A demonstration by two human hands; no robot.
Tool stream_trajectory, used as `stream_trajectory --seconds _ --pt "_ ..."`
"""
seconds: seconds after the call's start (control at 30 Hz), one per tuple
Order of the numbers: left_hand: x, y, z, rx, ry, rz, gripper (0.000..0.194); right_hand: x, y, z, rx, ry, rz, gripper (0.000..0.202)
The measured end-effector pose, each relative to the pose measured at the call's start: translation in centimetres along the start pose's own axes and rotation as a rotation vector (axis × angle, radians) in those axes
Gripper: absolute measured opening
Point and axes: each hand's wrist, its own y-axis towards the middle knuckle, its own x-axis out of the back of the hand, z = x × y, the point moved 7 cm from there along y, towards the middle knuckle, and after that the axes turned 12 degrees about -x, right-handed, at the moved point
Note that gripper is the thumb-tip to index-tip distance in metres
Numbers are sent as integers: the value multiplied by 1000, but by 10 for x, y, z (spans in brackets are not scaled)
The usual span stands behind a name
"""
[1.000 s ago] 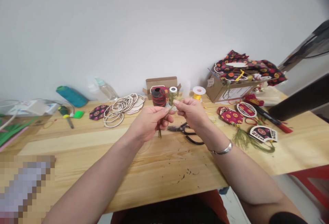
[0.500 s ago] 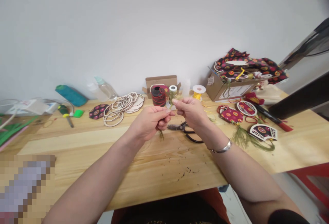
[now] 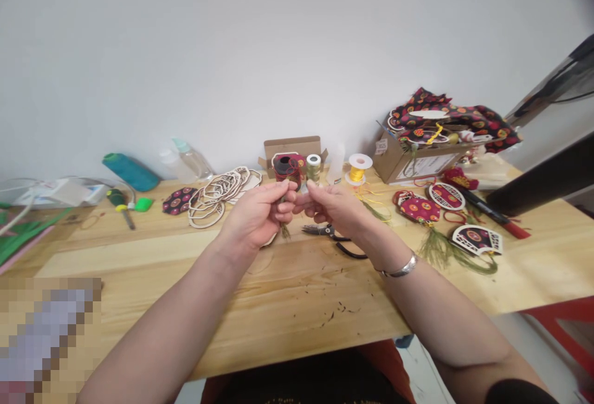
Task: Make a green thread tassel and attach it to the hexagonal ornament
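Observation:
My left hand (image 3: 248,215) is closed in a pinch on an olive-green thread tassel (image 3: 284,231), whose loose strands hang below the fingers. Close beside it, my right hand (image 3: 338,209) has thumb and fingertips pressed together; whatever they grip is too fine to make out. Both hands are raised over the middle of the wooden table (image 3: 278,305). Under my right hand lies a pair of black-handled scissors (image 3: 318,229), partly covered by the wrist. Behind the fingers stand an olive-green thread spool (image 3: 314,167) and a dark spool with red cord (image 3: 281,169).
Wooden cutout frames (image 3: 206,213) and a teal thread cone (image 3: 132,172) lie left, near a screwdriver (image 3: 121,209). Rightward are a yellow thread spool (image 3: 357,173), patterned pendants (image 3: 420,207) with green tassels, and a cardboard box (image 3: 399,159) heaped with fabric. Dark scraps (image 3: 331,314) dot the table front.
My right hand has come down slightly from the upper end of the green thread, and its fingers have curled in. My left hand has shifted a little left and up with the tassel.

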Motion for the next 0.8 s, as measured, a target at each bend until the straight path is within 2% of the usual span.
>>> stream_trajectory --seconds 0.1,0.2,0.37,0.5,0.8 --pt "1 0 -5 -33 15 -54 22 -6 -1 -1 24 -96 91 30" --pt "3 1 -7 -58 41 -63 21 -6 -1 -2 17 -159 79 22" --pt "5 1 -9 -121 106 -25 18 -8 -4 -2 2 -195 51 22" --pt "9 1 -9 -155 177 -57 15 -13 -8 -1 1 -285 72 25" --pt "6 2 -3 -125 95 -9 21 -17 -6 -6 -4 -342 97 22"
